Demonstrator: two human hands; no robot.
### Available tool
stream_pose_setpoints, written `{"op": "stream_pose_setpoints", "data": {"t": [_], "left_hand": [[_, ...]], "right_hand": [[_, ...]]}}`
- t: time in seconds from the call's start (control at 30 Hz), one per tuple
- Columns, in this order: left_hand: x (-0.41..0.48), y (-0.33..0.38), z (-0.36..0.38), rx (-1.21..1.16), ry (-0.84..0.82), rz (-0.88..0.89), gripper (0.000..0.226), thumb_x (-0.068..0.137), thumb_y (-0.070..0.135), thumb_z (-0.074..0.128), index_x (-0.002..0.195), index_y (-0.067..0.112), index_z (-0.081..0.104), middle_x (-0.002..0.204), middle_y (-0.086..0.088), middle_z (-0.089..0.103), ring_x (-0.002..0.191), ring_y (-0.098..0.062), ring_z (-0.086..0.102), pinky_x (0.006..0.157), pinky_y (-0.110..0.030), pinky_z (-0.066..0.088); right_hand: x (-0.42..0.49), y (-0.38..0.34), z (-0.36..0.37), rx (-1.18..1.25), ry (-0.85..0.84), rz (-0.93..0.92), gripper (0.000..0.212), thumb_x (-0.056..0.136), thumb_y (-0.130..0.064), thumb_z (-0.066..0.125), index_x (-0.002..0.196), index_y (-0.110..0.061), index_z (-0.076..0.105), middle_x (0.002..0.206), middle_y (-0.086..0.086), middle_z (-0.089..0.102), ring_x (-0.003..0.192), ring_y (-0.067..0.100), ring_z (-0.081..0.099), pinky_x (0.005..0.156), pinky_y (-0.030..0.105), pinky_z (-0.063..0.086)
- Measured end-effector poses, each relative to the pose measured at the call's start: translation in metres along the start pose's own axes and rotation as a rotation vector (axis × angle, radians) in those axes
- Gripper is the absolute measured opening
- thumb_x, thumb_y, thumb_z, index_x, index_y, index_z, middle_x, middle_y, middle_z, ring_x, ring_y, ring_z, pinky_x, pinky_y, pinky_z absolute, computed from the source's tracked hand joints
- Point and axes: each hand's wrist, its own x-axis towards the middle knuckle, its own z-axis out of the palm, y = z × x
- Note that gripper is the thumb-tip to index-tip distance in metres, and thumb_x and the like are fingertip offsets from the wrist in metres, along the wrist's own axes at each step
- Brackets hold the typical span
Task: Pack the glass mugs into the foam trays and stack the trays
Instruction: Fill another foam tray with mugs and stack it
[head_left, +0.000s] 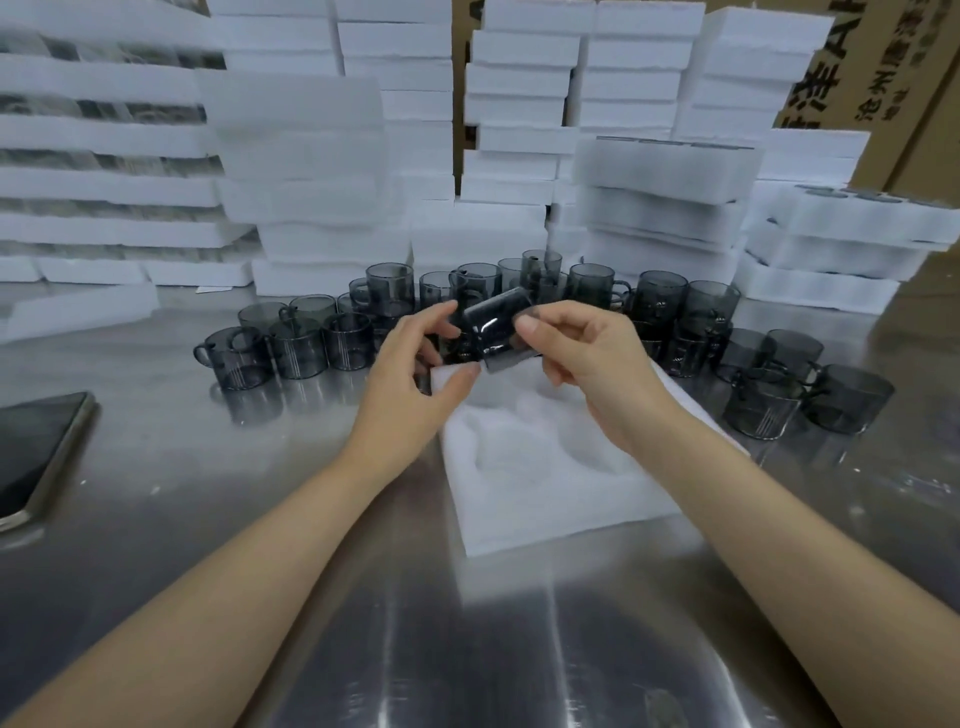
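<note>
A smoky grey, cylindrical glass mug (493, 332) is held in the air between both hands, just above the far end of a white foam tray (545, 509) that lies on the brushed steel table (260, 467); the left hand (410, 384) is curled, its thumb and forefinger pinched on the mug's left side; the right hand (592, 374) is curled too, its thumb pressed on the right side, its other fingers tucked behind.

The mug is tipped over, its long axis slanted rather than upright; where its handle points cannot be told.

The tray's moulded hollows are seen bare, below the mug and nearer the person; so the mug is judged to need righting and lowering toward the body, with both hands equally near.

More loose grey glass mugs (296, 348) are ranged behind, before tall stacks of white foam trays (332, 156).
</note>
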Motion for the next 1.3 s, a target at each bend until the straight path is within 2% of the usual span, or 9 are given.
{"op": "stream_pose_setpoints", "data": {"t": [0.23,0.33,0.5,0.63,0.73,0.83,1.03,1.13,1.3], "left_hand": [[0.002,0.003,-0.009,-0.023,-0.157,-0.014,0.076,0.063,0.039,0.083,0.126,0.052,0.043,0.118,0.031,0.057,0.11,0.005,0.055,0.089,-0.01,0.041],[0.0,0.002,-0.005,-0.124,-0.152,-0.077,0.077,0.064,0.04,0.085,0.131,0.037,0.047,0.119,0.02,0.062,0.117,-0.005,0.057,0.101,-0.028,0.044],[-0.001,0.005,0.003,-0.221,-0.109,-0.182,0.053,0.072,0.042,0.075,0.117,0.03,0.05,0.107,0.02,0.067,0.106,-0.005,0.063,0.103,-0.036,0.046],[0.0,0.017,0.006,-0.406,-0.097,-0.193,0.088,0.068,0.062,0.072,0.122,-0.003,0.046,0.106,-0.003,0.065,0.088,-0.006,0.066,0.086,-0.023,0.051],[-0.003,0.019,0.008,-0.319,-0.171,-0.15,0.058,0.094,0.043,0.052,0.126,-0.005,0.048,0.109,0.0,0.062,0.092,0.004,0.063,0.084,-0.011,0.045],[-0.004,0.016,0.007,-0.236,-0.177,-0.154,0.05,0.095,0.037,0.044,0.129,0.002,0.051,0.115,0.003,0.062,0.105,0.004,0.058,0.089,-0.01,0.041],[0.001,0.011,0.002,-0.289,-0.13,-0.218,0.043,0.087,0.027,0.065,0.128,0.028,0.053,0.111,0.013,0.069,0.11,-0.003,0.06,0.097,-0.021,0.044],[0.0,0.006,0.001,-0.227,-0.175,-0.187,0.047,0.084,0.022,0.061,0.128,0.038,0.052,0.117,0.001,0.066,0.115,-0.013,0.057,0.099,-0.027,0.041],[0.0,0.006,0.001,-0.242,-0.133,-0.186,0.023,0.093,0.014,0.059,0.111,0.027,0.058,0.1,0.021,0.068,0.1,0.002,0.06,0.087,-0.014,0.042]], "right_hand": [[-0.003,0.001,0.001,0.065,-0.182,-0.075,0.025,0.09,0.009,0.054,0.095,-0.01,0.069,0.077,0.006,0.071,0.07,0.014,0.068,0.069,0.021,0.052],[-0.006,0.002,0.006,0.078,-0.279,-0.122,0.027,0.089,0.011,0.051,0.098,-0.007,0.068,0.078,0.005,0.071,0.073,0.016,0.069,0.071,0.022,0.053],[0.0,-0.003,-0.004,-0.096,0.086,-0.157,0.032,0.088,0.005,0.052,0.088,-0.022,0.071,0.07,-0.014,0.067,0.065,0.004,0.056,0.063,0.014,0.044],[0.0,-0.003,-0.004,-0.142,0.017,-0.003,0.024,0.094,-0.01,0.053,0.093,-0.026,0.071,0.092,-0.013,0.07,0.081,0.002,0.061,0.074,0.017,0.047],[-0.003,-0.003,0.002,-0.139,-0.117,-0.035,0.017,0.093,-0.011,0.059,0.103,-0.023,0.067,0.1,-0.003,0.067,0.079,0.006,0.063,0.069,0.019,0.051],[-0.005,-0.002,0.004,-0.196,-0.111,-0.063,0.025,0.088,-0.006,0.066,0.107,-0.021,0.064,0.113,0.006,0.06,0.071,0.012,0.065,0.072,0.02,0.052],[-0.006,-0.001,0.006,-0.271,-0.073,-0.097,0.023,0.083,0.003,0.068,0.084,-0.019,0.062,0.11,0.003,0.056,0.062,0.012,0.057,0.06,0.017,0.047],[-0.007,0.001,0.009,-0.387,-0.137,-0.091,0.023,0.082,0.002,0.068,0.078,-0.02,0.062,0.096,0.001,0.063,0.065,0.015,0.057,0.062,0.022,0.047],[-0.011,0.002,0.013,-0.55,-0.181,-0.143,0.015,0.083,-0.002,0.066,0.08,-0.017,0.066,0.108,-0.003,0.059,0.072,0.002,0.051,0.07,0.012,0.041]]}}
